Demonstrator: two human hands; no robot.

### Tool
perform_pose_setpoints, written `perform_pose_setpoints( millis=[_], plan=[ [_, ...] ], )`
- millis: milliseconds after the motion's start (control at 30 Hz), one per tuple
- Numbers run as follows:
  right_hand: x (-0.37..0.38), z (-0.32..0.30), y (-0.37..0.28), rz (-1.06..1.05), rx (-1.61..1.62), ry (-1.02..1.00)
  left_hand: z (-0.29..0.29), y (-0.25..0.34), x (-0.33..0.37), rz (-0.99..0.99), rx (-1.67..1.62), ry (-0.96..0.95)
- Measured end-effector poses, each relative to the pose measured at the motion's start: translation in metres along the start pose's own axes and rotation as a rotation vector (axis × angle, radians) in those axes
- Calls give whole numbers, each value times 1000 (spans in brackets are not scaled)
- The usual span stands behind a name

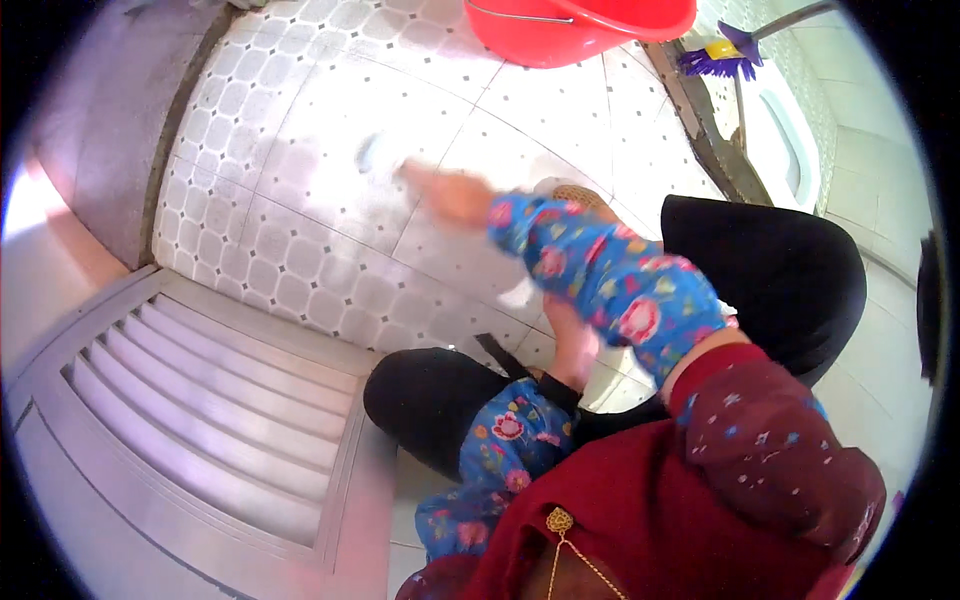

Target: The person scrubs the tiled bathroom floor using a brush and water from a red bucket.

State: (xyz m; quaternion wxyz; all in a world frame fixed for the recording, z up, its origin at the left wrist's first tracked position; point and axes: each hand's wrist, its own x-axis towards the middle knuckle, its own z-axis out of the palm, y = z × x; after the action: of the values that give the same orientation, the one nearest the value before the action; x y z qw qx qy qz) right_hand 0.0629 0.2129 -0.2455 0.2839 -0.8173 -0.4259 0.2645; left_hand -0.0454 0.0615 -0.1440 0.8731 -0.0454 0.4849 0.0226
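Observation:
My right hand (455,196), smeared by motion, stretches out low over the patterned tile floor (330,215). Just beyond its fingertips is a small, whitish, round-looking thing (378,153), too blurred to name; whether the fingers touch it I cannot tell. My left hand (572,345) hangs between my knees, its fingers hidden behind my right forearm. Blue flowered sleeve covers (590,262) go over both forearms. A brown mesh-like patch (582,198), perhaps footwear, shows beyond the right sleeve.
A red bucket (560,35) with a metal handle stands at the far side. A purple-bristled broom (725,55) leans by a white basin-like fixture (785,135) behind a dark-edged ledge (715,150). Left are a louvred door (215,410) and a grey wall panel (110,130).

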Motion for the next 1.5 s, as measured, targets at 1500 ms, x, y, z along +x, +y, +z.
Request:
perform_pose_setpoints(
  millis=[1500],
  plan=[
    [-51,-36,18,287,61,-382,29,-26,-54,151,170,14]
  ],
)
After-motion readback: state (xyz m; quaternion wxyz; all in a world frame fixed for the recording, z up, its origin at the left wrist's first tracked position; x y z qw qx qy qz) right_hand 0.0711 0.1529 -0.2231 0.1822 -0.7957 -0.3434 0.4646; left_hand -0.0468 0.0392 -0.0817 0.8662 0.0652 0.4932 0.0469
